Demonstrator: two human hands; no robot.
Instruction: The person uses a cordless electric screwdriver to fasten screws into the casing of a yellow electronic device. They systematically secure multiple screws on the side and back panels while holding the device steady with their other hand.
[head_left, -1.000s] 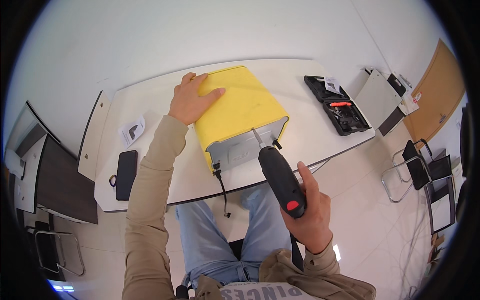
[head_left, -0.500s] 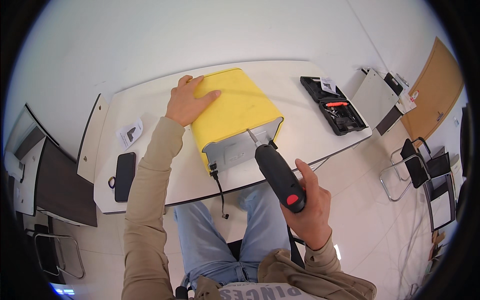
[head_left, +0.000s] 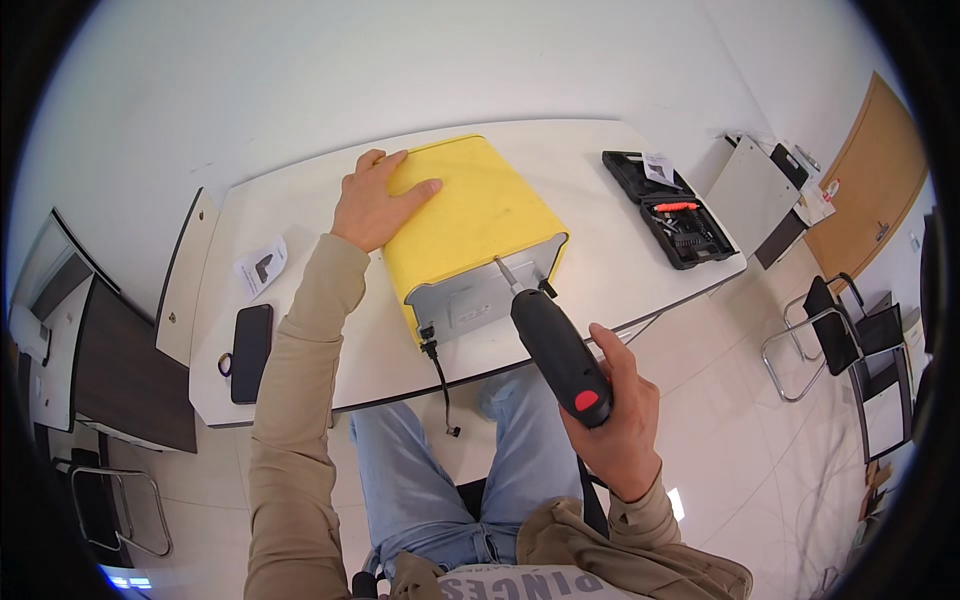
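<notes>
A yellow metal casing [head_left: 470, 205] with a grey panel [head_left: 475, 305] on its near side lies on the white table. My left hand [head_left: 382, 200] rests on its upper left part, thumb and fingers spread. In my right hand [head_left: 622, 420] is a black cordless screwdriver [head_left: 555, 345] with a red spot on its end, fingers wrapped round it. Its silver bit [head_left: 509, 273] points at the casing's near top edge, and the tip appears to touch there. From the panel's lower left corner a short black cable [head_left: 441, 385] hangs over the table edge.
At the right of the table stands an open black tool case [head_left: 683, 225] with bits and an orange tool. On the left lie a black phone [head_left: 251, 353], a small ring-shaped item [head_left: 224, 365] and a leaflet [head_left: 262, 268]. A chair [head_left: 825, 325] stands on the floor at right.
</notes>
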